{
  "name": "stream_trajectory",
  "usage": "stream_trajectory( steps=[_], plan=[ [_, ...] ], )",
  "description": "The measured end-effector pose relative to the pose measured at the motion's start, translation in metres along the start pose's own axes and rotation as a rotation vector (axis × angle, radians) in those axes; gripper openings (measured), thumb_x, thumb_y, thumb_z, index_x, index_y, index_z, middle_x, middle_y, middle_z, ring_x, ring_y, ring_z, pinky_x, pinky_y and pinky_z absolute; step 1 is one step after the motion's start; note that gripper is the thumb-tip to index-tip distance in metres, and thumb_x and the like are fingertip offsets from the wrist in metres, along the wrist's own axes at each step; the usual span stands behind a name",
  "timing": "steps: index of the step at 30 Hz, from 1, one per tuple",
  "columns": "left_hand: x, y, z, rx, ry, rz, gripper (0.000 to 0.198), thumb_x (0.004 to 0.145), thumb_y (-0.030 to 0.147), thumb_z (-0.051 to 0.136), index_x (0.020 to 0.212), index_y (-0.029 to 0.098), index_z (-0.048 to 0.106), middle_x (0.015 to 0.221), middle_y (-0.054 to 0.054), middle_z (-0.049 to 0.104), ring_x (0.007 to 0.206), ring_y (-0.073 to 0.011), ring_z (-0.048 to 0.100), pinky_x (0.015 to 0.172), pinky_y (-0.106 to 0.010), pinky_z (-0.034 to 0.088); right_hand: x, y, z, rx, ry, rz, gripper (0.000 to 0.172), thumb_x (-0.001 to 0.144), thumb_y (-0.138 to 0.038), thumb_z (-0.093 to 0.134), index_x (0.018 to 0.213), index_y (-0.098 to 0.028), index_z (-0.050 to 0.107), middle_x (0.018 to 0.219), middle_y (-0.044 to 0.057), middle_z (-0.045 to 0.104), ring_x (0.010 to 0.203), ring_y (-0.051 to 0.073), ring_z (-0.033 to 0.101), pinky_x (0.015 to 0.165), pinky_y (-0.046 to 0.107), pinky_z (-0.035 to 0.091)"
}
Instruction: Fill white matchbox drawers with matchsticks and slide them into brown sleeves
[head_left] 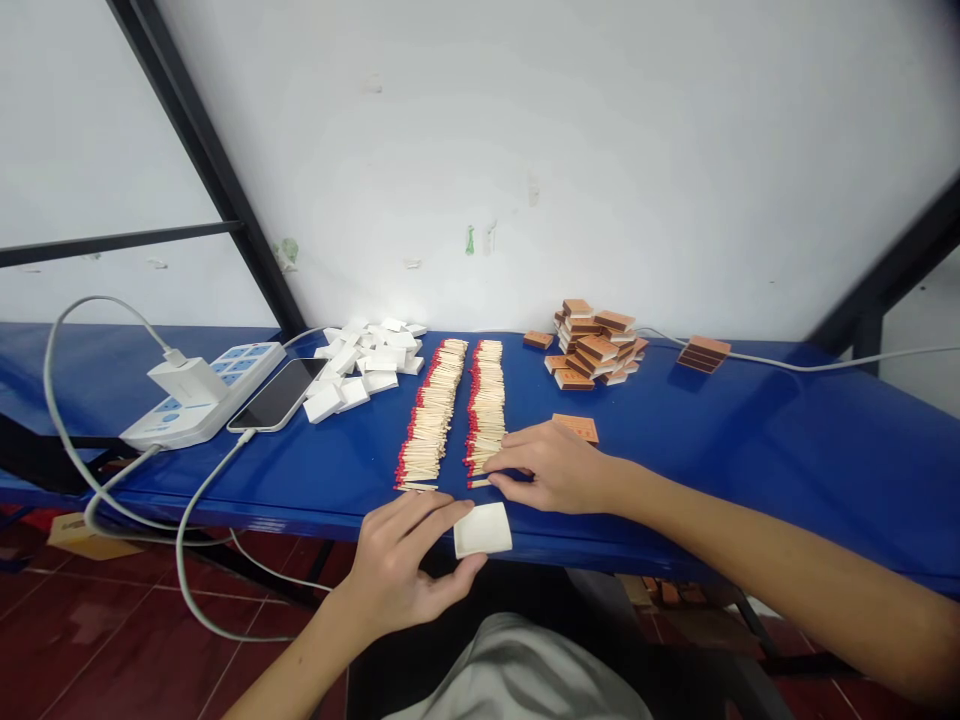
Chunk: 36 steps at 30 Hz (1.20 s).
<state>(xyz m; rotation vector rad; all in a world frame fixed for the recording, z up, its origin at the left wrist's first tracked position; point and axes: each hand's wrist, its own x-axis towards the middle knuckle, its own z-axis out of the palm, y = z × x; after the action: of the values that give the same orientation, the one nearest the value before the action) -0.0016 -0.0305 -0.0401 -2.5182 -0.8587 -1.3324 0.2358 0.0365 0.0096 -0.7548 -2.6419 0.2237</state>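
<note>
My left hand (409, 560) grips a small white matchbox tray (482, 530) by its side, between thumb and fingers, at the front edge of the table. The tray's open side faces up, and no matches show in it. Just beyond it, my right hand (551, 468) has thumb and fingertips pinched at the near end of the right row of matches (487, 400), on the wooden ends. A second row of matches (431, 415) lies to the left, its red heads also pointing left. Behind my right hand lies an orange matchbox sleeve (576, 428), partly covered.
White trays (367, 360) are heaped at the back left, beside a phone (277, 395) and a power strip (202, 400) with looping white cables. Brown matchboxes (596, 345) are piled at the back right, and a joined block of them (703, 354) stands farther right on the blue table (750, 450).
</note>
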Motion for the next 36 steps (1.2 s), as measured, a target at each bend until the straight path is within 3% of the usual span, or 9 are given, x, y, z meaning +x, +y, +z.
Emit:
stream_trajectory(
  steps=[6,17,24,30,36],
  plan=[
    [0.0007,-0.0002,0.0002,-0.003,0.008,0.017,0.029,0.084,0.025,0.072,0.111,0.015,0.067,0.092,-0.009,0.074,0.078,-0.0189,0.070,0.072,-0.032,0.058,-0.0003,-0.0001,0.0001,-0.069,-0.028,-0.020,0.022,0.097,-0.022,0.054,0.094,-0.019,0.076,0.075,0.001,0.066,0.065,0.012,0.054,0.059,0.026,0.029],
    [-0.0002,0.0037,-0.0018,0.048,0.019,-0.039,0.028,0.082,0.027,0.074,0.107,0.016,0.067,0.091,-0.009,0.067,0.080,-0.0223,0.061,0.071,-0.038,0.043,0.0005,-0.0034,-0.0019,0.081,-0.027,-0.001,0.020,0.094,-0.019,0.057,0.095,-0.019,0.077,0.073,0.000,0.066,0.063,0.011,0.053,0.061,0.024,0.034],
    [0.0018,0.0037,-0.0037,-0.036,0.028,-0.069,0.032,0.080,0.026,0.074,0.109,0.016,0.065,0.077,-0.001,0.048,0.068,-0.0145,0.048,0.060,-0.028,0.046,-0.0004,-0.0011,-0.0002,0.056,-0.021,-0.035,0.020,0.093,-0.018,0.055,0.088,-0.018,0.075,0.071,0.000,0.064,0.063,0.011,0.052,0.061,0.024,0.034],
    [0.0049,0.0049,-0.0039,-0.013,0.028,-0.049,0.031,0.078,0.026,0.073,0.107,0.018,0.067,0.084,-0.003,0.051,0.075,-0.0161,0.052,0.064,-0.028,0.051,-0.0013,-0.0033,-0.0016,-0.014,0.069,0.030,0.019,0.090,-0.018,0.056,0.087,-0.017,0.075,0.072,0.000,0.061,0.064,0.011,0.051,0.060,0.026,0.031],
    [0.0003,0.0027,-0.0032,-0.012,0.025,-0.023,0.033,0.079,0.030,0.074,0.108,0.017,0.067,0.082,-0.003,0.054,0.074,-0.0171,0.054,0.066,-0.032,0.047,-0.0010,-0.0034,-0.0030,-0.048,0.013,0.054,0.019,0.090,-0.019,0.056,0.086,-0.018,0.075,0.074,0.001,0.063,0.066,0.012,0.052,0.061,0.026,0.029]
  ],
)
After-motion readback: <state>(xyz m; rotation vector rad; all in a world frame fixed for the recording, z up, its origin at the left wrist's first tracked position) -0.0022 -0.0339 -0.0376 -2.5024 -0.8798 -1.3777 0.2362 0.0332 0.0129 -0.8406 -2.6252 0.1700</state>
